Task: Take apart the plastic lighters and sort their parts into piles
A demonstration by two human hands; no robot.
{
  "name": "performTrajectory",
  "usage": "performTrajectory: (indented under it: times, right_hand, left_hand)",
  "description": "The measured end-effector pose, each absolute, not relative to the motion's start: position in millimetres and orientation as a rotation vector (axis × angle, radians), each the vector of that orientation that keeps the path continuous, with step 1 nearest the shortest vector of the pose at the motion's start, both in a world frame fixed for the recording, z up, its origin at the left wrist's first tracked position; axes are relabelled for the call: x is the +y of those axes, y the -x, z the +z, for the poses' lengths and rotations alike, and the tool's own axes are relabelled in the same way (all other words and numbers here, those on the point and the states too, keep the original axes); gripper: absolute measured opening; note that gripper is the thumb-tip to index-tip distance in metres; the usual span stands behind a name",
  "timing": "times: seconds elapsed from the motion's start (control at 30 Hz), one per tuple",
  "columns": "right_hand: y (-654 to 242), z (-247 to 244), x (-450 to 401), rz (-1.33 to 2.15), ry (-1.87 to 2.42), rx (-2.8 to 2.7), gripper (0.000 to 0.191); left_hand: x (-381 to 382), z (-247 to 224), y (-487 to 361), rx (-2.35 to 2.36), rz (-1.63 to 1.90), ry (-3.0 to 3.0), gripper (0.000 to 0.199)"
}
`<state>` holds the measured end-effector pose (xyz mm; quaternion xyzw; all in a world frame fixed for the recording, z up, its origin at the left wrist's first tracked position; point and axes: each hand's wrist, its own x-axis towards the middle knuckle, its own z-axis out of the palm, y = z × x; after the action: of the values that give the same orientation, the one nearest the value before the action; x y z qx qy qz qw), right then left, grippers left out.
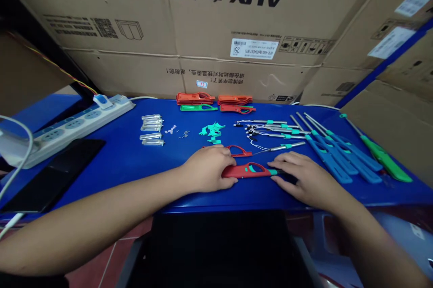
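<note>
A red long-nosed lighter [246, 170] with a green trigger and green collar lies near the front edge of the blue table. My left hand [208, 168] is closed around its handle end. At the other end, my right hand [299, 175] has its fingers round the metal tube by the green collar; the palm hides most of the tube. Just behind the lighter, a red handle shell [239, 150] lies flat, partly covered by my left hand. Metal tubes with wires [287, 146] rest behind my right hand.
Blue lighters [333, 153] and a green lighter [385, 157] lie at right. Handle shells [196, 98] are stacked by the cardboard [203, 31]. Green triggers [214, 130], clear fuel tanks [152, 129] and tiny parts lie mid-table. A power strip [77, 125] and black phone [56, 173] are left.
</note>
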<state>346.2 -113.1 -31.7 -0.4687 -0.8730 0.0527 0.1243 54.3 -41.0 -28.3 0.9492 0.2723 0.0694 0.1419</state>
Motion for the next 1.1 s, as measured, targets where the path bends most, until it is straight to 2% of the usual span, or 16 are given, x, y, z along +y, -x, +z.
performTrajectory:
  times: [0.2,0.37,0.57,0.8,0.93,1.03,1.1]
  right_hand:
    - [-320.7,-22.2,-107.2,-0.006,1.122,-2.762,0.029]
    - [-293.6,4.4,-91.4,0.114,1.228,-3.086,0.019]
    - [-270.5,8.8,-83.7,-0.05,1.326,-3.232,0.019]
    - [-270.7,7.7,-92.8,-0.162,1.208,-3.277,0.019]
    - [-296.3,11.1,-92.8,0.024,1.253,-3.111,0.018]
    - [-320.8,1.8,-93.6,0.106,1.315,-2.946,0.03]
    - [-329.8,-10.6,-98.4,0.072,1.253,-2.908,0.031]
  left_hand:
    - [-39.0,-28.5,-49.2,0.686,0.278,-2.725,0.028]
    - [-40.1,-27.5,-50.2,0.684,0.209,-2.766,0.027]
    - [-40.8,-28.1,-50.6,0.694,0.233,-2.741,0.028]
    - [-42.6,-26.7,-48.8,0.736,0.218,-2.671,0.028]
    - [-40.6,-25.2,-45.4,0.743,0.224,-2.663,0.027]
    - [-39.4,-23.3,-43.4,0.768,0.255,-2.656,0.03]
    - [-39.7,-21.6,-42.3,0.778,0.271,-2.655,0.029]
